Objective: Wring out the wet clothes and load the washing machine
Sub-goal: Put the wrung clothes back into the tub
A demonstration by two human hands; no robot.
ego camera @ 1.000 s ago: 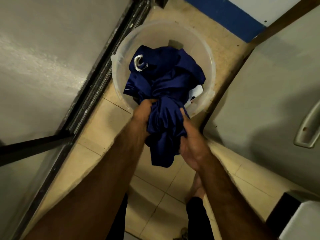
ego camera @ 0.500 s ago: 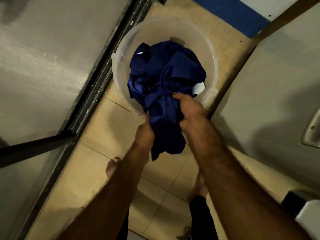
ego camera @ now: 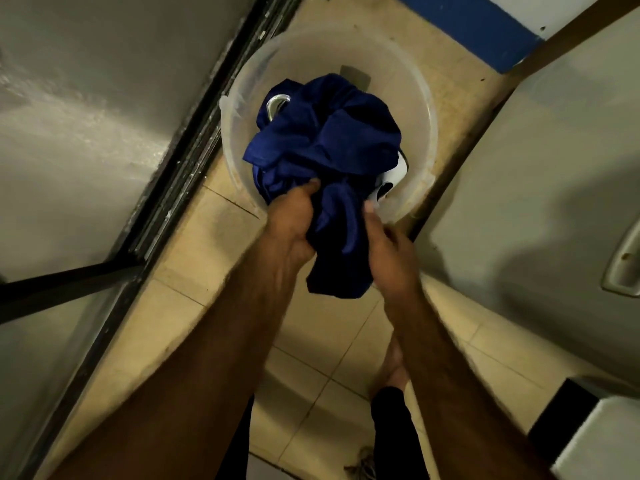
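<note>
The blue garment [ego camera: 329,140] is wet, so expect it to be heavy, limp and slippery. Most of it bunches inside the clear basin [ego camera: 428,109] on the floor, and one tail extends nearward past the rim. The left hand [ego camera: 292,221] and right hand [ego camera: 393,252] both grip this tail. Take hold of thick gathered folds, not loose edges. A dark door frame [ego camera: 180,161] crowds the left and a grey cabinet [ego camera: 536,168] the right. Open floor lies near.

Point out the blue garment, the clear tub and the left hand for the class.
blue garment [ego camera: 332,140]: head view, on the middle of the bunched cloth.
clear tub [ego camera: 398,81]: head view, on its bare inner wall.
left hand [ego camera: 294,220]: head view, on the back of the hand.
</note>
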